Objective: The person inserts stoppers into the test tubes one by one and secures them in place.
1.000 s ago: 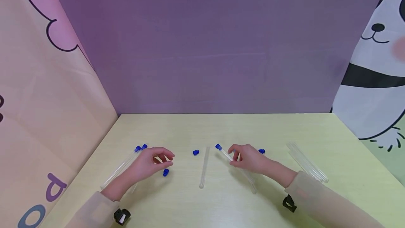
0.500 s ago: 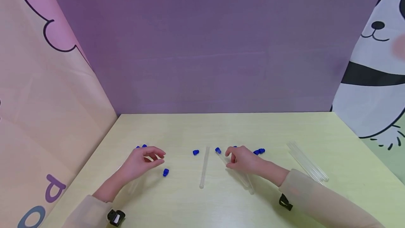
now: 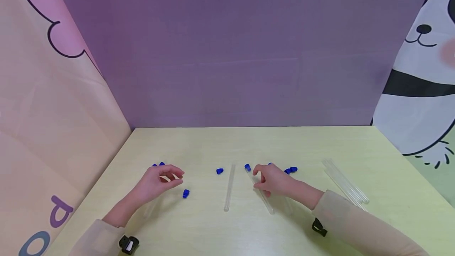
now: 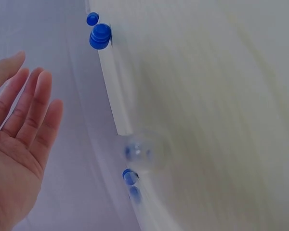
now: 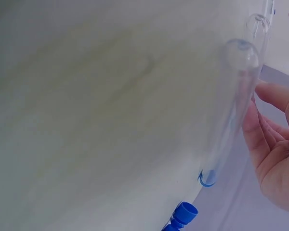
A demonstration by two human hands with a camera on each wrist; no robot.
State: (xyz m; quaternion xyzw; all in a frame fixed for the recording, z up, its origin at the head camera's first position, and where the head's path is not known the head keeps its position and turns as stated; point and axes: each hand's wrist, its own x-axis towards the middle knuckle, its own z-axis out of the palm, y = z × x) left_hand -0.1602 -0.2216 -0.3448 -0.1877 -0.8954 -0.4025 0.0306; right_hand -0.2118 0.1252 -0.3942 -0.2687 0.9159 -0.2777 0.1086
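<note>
My right hand (image 3: 273, 179) hovers over a clear test tube with a blue cap (image 3: 247, 167), thumb and forefinger apart. In the right wrist view the capped test tube (image 5: 226, 115) overlaps the fingertips, and a second test tube (image 5: 258, 29) lies beyond. A further blue cap (image 3: 270, 164) shows just behind the hand. On the left, my left hand (image 3: 158, 183) hangs with loosely bent fingers and nothing between them. It partly hides capped tubes, whose blue caps (image 3: 162, 164) stick out behind it. A loose blue cap (image 3: 186, 193) lies right of the fingertips.
An uncapped test tube (image 3: 229, 189) lies mid-table beside a loose cap (image 3: 219, 171). Two blue caps (image 3: 290, 170) sit behind the right wrist. Several uncapped tubes (image 3: 345, 183) lie at right, by the sleeve. A purple backdrop (image 3: 227, 50) stands behind the table (image 3: 199, 141).
My right hand has moved slightly left, and the capped tube below it has swung to a steeper angle. Another cap beyond the hand has shifted right. My left hand has drawn back left.
</note>
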